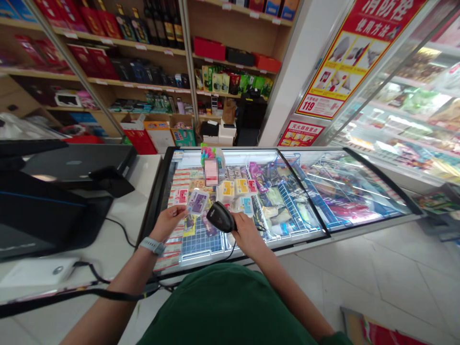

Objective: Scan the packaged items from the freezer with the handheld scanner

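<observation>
Pinching purple pack (pixel 198 201) by its corner in left hand (pixel 168 223), likely to leave the print bare, and gripping scanner (pixel 220 217) in right hand (pixel 248 233), just beside it, both over freezer (pixel 154 196) near its left edge.

Wearer's top (pixel 230 306) dark green, plain cloth, one even shade across the front, outline rounded at bottom middle of view. Sleeve (pixel 336 338) of matching green at the lower edge, on the right arm; it ends well above the wrist. Right forearm (pixel 287 282) bare below it, left forearm (pixel 131 280) bare also. Around the left wrist, a pale grey watch-like band (pixel 154 245), fairly broad, close-fitting; dial too small to make out. Left hand (pixel 168 223) and right hand (pixel 247 234) both bare, fingers slender
</observation>
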Demonstrator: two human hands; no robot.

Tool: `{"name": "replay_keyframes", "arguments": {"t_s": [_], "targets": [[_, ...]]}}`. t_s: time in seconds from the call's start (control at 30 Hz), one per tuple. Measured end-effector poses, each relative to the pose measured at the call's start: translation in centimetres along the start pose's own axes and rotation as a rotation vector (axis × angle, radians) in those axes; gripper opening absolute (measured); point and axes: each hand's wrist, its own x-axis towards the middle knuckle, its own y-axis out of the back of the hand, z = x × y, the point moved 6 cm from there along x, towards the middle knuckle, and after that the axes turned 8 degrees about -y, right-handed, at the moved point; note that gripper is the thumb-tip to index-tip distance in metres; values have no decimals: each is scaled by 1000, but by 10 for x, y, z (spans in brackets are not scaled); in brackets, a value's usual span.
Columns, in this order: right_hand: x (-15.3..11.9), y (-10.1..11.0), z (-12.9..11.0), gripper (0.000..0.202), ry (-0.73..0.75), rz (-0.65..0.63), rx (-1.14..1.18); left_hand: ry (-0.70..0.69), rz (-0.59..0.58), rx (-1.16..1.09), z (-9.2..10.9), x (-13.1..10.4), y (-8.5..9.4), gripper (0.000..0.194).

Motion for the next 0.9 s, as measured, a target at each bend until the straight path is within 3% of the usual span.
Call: {"name": "replay_keyframes", "arguments": {"t_s": [0.53,0.9], "targets": [[15,-4,-16,35,11,2,-68,18,26,-3,-2,1,13,58],[18,-10,-16,36,4,-17,-89,30,25,-9,-15,9,18,53]]}}
